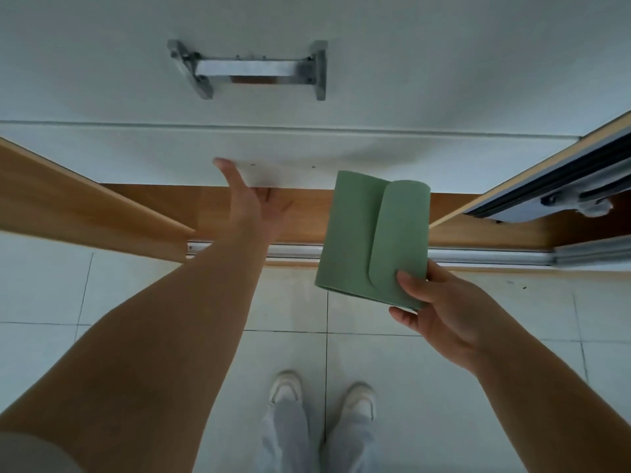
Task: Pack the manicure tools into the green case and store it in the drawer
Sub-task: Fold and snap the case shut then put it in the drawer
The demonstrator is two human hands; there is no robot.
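Your right hand [440, 312] holds the green case [372, 237] by its near right corner, thumb on the flap side and the other fingers curled underneath it, so the grip is a pinch at one end only. The case is folded closed, its rounded flap lying over the front. Its long axis runs from about 6 o'clock up to 12 o'clock, tilted a touch toward 1, and the free far end points at the open drawer [300, 213]. None of the manicure tools show, so I judge they are already packed inside, though you cannot see that from here.

The relation that matters: the case hangs above the near edge of the drawer and its metal rail [478, 252], half over the tiled floor [375, 353] and half over the wooden drawer bottom. The drawer's inside lies at 12 o'clock from your right fingers, just beyond the far end of the case. Your right hand is the nearer one and already has the load.

Your left hand [254, 203] reaches in at about 11 o'clock from the case, well apart from it. Its thumb rests up against the white drawer front; the fingers spread loosely toward the wooden inside and grasp nothing that I can see. The metal handle [249, 68] sits higher on the white panel at 12 o'clock, untouched.

Your likely next move is a short push forward and down with the right hand, laying the case flat

No brand, label or writing can be read on the case, the drawer or the handle
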